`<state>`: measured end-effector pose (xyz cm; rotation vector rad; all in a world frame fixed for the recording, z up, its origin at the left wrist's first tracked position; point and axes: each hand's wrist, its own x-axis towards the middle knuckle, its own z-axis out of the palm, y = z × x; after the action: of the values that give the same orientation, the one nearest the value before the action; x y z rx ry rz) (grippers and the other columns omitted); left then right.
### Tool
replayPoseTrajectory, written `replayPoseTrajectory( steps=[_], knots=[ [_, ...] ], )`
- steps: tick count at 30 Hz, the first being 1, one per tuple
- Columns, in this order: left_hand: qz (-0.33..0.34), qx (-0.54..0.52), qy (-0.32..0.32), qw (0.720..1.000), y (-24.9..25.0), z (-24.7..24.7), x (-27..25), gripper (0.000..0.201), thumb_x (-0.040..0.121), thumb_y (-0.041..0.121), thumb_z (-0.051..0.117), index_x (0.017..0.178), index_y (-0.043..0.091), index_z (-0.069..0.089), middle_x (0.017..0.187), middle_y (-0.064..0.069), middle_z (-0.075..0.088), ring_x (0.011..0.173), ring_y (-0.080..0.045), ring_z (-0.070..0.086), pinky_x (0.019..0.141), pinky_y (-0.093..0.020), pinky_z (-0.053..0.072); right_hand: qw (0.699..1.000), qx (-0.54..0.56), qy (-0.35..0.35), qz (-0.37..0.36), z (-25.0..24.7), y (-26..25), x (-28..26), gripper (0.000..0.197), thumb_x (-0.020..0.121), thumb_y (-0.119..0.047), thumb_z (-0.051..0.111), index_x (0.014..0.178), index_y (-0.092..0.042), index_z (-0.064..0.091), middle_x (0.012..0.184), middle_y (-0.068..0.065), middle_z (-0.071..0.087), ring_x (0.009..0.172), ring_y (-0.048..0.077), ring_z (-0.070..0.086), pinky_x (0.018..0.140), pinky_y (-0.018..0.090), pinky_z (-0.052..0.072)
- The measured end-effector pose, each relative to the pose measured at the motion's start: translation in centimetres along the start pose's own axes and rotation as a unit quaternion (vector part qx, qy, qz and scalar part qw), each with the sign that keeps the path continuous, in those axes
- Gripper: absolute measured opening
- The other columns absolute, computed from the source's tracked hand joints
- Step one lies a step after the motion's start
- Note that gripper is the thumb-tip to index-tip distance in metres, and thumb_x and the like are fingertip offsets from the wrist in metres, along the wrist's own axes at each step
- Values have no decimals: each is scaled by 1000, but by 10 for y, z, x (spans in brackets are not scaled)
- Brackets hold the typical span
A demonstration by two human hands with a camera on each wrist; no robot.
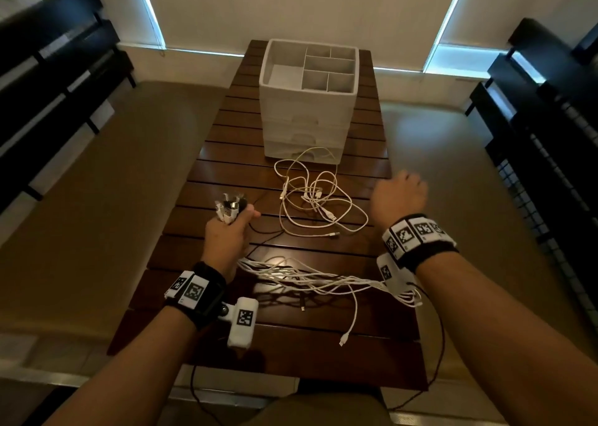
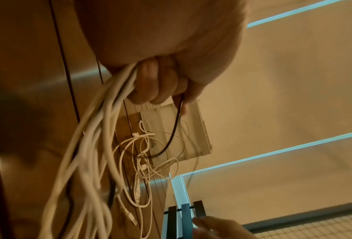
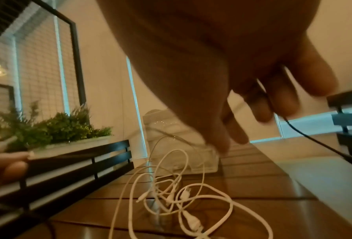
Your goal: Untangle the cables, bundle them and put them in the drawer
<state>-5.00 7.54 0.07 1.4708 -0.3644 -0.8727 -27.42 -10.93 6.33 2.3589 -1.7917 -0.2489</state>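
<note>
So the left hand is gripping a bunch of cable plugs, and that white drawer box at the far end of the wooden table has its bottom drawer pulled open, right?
Not quite. The left hand does grip the bunch of cable plugs, but the white plastic drawer box on the dark slatted wooden table has every drawer shut; only its top tray of compartments lies open. The head view shows this.

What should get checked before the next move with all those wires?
1. Left hand grips the gathered cable ends: ok.
2. Held white cables run straight and untangled: not ok, strands cross.
3. Right hand free to help: cannot tell; a thin black cable runs by its fingers.
4. Loose white cable pile on the table sorted out: not ok, still knotted.
5. Drawer of the white organizer open: not ok, all look closed.
</note>
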Motion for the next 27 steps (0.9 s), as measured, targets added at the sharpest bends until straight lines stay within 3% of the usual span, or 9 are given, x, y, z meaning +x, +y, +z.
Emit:
replayPoseTrajectory(
  steps=[3,5,8,10,15,17,19,23,27],
  knots=[
    [-25,83,-78,993,0,0,-5,25,103,23,66,99,1,75,51,6,31,43,-11,24,40,-20,19,990,69,-120,-17,13,-9,-14,42,102,-32,58,140,-13,53,141,17,39,118,43,58,93,49,52],
    [-28,109,-109,988,-2,1,-9,28,102,26,67,99,0,77,52,5,31,46,-13,23,42,-22,18,992,104,-65,-40,4,-21,-22,51,97,-29,66,142,-13,47,139,16,40,118,40,59,88,47,54],
    [-8,116,-156,981,6,2,-15,28,101,31,68,93,5,79,55,2,31,48,-15,23,47,-28,17,958,171,20,-232,-9,-50,-43,66,92,-30,71,151,-20,44,143,11,46,129,31,52,101,44,50],
    [11,104,-196,975,14,3,-19,29,101,32,68,86,9,76,57,0,36,48,-15,25,50,-31,17,903,245,-43,-351,-12,-73,-60,70,92,-33,70,155,-24,40,146,6,49,134,25,47,113,42,43],
    [26,-35,-161,986,40,-1,-23,43,96,47,64,69,15,53,52,3,41,41,-10,30,41,-22,23,816,390,-175,-389,5,-93,-75,13,104,-21,57,107,-30,67,83,-8,66,68,0,60,67,26,49],
    [5,-116,-152,982,47,-6,-17,47,97,47,63,65,18,46,50,6,32,38,-9,26,38,-21,21,820,447,-153,-324,16,-82,-69,29,110,-30,50,83,-36,60,72,-11,62,60,-1,59,64,27,46],
    [3,-127,-146,981,50,-11,-10,50,100,45,61,62,20,43,50,6,26,38,-9,23,38,-22,19,855,444,-116,-242,29,-63,-58,29,111,-43,41,89,-33,57,81,-6,68,73,13,65,70,33,49],
    [8,-99,-102,990,50,-20,-2,50,102,39,64,61,23,40,51,6,25,39,-11,21,39,-21,19,963,210,-55,-158,46,-21,-42,42,109,-53,36,106,-21,62,97,8,71,88,33,68,70,39,51],
    [16,-68,-57,996,38,-25,6,50,101,33,66,60,23,41,50,5,28,38,-11,22,40,-19,20,988,46,-32,-145,47,-8,-38,44,100,-60,54,111,-20,66,104,8,70,95,30,68,80,40,54]
  ],
)
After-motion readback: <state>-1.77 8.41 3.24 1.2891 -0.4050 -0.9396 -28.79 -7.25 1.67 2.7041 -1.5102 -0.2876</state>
